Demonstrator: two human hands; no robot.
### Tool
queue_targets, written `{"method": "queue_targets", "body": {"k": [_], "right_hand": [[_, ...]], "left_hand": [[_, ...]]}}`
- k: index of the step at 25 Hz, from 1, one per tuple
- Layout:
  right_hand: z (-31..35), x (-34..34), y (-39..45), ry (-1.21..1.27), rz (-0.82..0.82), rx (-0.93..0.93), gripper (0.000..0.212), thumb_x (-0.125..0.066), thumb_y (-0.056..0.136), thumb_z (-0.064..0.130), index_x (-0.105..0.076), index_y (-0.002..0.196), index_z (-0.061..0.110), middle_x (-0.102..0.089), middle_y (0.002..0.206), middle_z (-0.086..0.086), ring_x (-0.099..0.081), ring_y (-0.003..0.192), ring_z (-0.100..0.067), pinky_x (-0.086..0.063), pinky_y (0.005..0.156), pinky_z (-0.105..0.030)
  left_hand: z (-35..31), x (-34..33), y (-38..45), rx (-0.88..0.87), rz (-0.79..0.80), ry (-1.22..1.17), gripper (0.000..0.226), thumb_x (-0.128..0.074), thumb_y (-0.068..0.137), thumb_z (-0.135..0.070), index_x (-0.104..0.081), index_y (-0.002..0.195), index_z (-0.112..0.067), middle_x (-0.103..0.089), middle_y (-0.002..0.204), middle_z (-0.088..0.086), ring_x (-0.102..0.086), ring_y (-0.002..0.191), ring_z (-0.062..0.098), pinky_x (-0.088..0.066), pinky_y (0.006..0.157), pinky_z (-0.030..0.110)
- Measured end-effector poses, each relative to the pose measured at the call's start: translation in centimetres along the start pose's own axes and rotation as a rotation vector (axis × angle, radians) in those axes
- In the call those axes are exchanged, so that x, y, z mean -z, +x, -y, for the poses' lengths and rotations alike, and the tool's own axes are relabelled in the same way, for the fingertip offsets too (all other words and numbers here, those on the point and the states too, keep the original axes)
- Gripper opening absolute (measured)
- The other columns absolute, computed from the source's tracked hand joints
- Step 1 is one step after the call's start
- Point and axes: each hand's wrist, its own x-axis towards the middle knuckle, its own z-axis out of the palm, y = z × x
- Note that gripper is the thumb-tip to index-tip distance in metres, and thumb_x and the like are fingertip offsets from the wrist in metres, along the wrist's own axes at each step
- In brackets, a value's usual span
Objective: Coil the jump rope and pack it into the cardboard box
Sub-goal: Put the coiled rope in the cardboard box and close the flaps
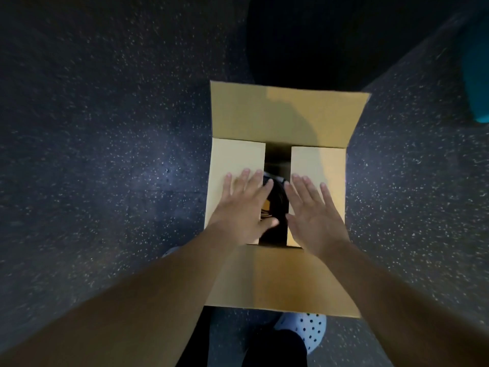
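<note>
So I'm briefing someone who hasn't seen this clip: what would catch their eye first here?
The cardboard box in the middle of the speckled floor, its far and near flaps open. Then both hands, the left hand and right hand, pressing the two side flaps flat, with something dark, perhaps the rope, glimpsed in the gap between them.

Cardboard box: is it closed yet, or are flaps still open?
Partly closed. Both side flaps lie folded in under flat hands, left hand and right hand, with a gap between; the far flap and near flap remain open.
</note>
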Motion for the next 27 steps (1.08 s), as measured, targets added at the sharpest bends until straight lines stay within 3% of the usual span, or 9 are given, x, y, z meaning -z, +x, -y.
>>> {"method": "queue_targets", "body": {"k": [3,5,8,11,14,18,21,24,27], "right_hand": [[-0.7,5.1,0.1,0.054,-0.129,-0.018,0.072,-0.040,0.105,0.037,-0.008,0.164,0.012,-0.005,0.173,-0.013,-0.007,0.160,-0.031,-0.008,0.128,-0.053],[-1.8,8.0,1.8,0.014,-0.176,-0.026,0.073,-0.036,0.106,0.040,-0.001,0.164,0.014,0.004,0.174,-0.013,-0.001,0.160,-0.031,-0.004,0.128,-0.052],[-3.3,10.6,5.3,-0.074,-0.228,-0.050,0.078,-0.037,0.104,0.047,0.002,0.164,0.016,0.008,0.173,-0.014,0.001,0.159,-0.036,-0.005,0.127,-0.053],[-3.7,11.7,7.8,-0.118,-0.157,-0.098,0.090,-0.044,0.098,0.057,0.005,0.163,0.019,0.008,0.172,-0.018,-0.002,0.156,-0.049,-0.009,0.124,-0.060],[-4.1,12.3,8.8,-0.133,-0.088,-0.115,0.098,-0.051,0.093,0.061,0.006,0.163,0.024,-0.003,0.171,-0.021,-0.008,0.154,-0.054,-0.010,0.122,-0.066],[-3.7,13.7,6.2,-0.021,-0.193,-0.072,0.079,-0.050,0.093,0.056,-0.022,0.159,0.023,-0.042,0.148,-0.021,-0.038,0.141,-0.046,-0.019,0.122,-0.064],[-3.0,12.6,2.1,0.148,-0.183,0.034,0.054,-0.040,0.101,0.053,-0.045,0.148,0.027,-0.051,0.133,-0.011,-0.052,0.124,-0.033,-0.038,0.110,-0.051],[-2.8,9.1,-0.2,0.243,0.006,0.130,0.049,-0.036,0.104,0.052,-0.050,0.146,0.033,-0.050,0.138,-0.003,-0.050,0.125,-0.026,-0.047,0.102,-0.045],[-2.8,5.5,1.0,0.248,0.010,0.142,0.043,-0.042,0.105,0.045,-0.056,0.144,0.035,-0.049,0.144,-0.003,-0.048,0.127,-0.027,-0.049,0.102,-0.043]], "left_hand": [[-2.3,2.8,-3.1,-0.115,0.246,-0.229,0.132,-0.061,0.070,-0.085,0.015,0.162,-0.029,0.021,0.171,-0.003,0.028,0.154,0.020,0.013,0.125,0.051],[-3.4,2.8,-4.1,-0.208,0.359,-0.154,0.151,-0.069,0.057,-0.087,0.025,0.158,-0.028,0.028,0.168,-0.002,0.033,0.151,0.020,0.018,0.122,0.050],[-4.5,0.7,-4.1,-0.327,0.440,0.045,0.159,-0.076,0.050,-0.084,0.031,0.155,-0.031,0.036,0.164,0.005,0.038,0.148,0.028,0.021,0.120,0.055],[-5.4,-0.8,-5.3,-0.419,0.498,0.256,0.140,-0.083,0.073,-0.052,0.025,0.158,-0.026,0.034,0.164,0.012,0.036,0.148,0.034,0.020,0.116,0.058],[-5.1,-1.4,-6.9,-0.540,0.358,0.413,0.104,-0.066,0.091,-0.015,0.009,0.163,-0.016,0.011,0.171,0.019,0.019,0.155,0.039,0.015,0.117,0.061],[-1.8,-0.2,-8.0,-0.516,0.056,0.433,0.095,-0.054,0.097,-0.038,0.013,0.161,-0.014,0.015,0.170,0.013,0.026,0.153,0.034,0.022,0.118,0.060],[-0.5,1.6,-6.9,-0.226,-0.255,0.416,0.090,-0.050,0.099,-0.051,-0.004,0.163,-0.009,-0.002,0.172,0.017,0.004,0.156,0.044,-0.001,0.122,0.068],[-0.4,2.6,-4.3,-0.060,-0.277,0.300,0.078,-0.051,0.101,-0.045,-0.015,0.163,-0.016,-0.012,0.173,0.009,-0.009,0.157,0.042,-0.015,0.120,0.067],[-0.1,1.4,-0.8,-0.008,-0.165,0.266,0.057,-0.045,0.106,-0.030,-0.026,0.159,-0.022,-0.021,0.169,0.001,-0.018,0.155,0.033,-0.022,0.121,0.059]]}}
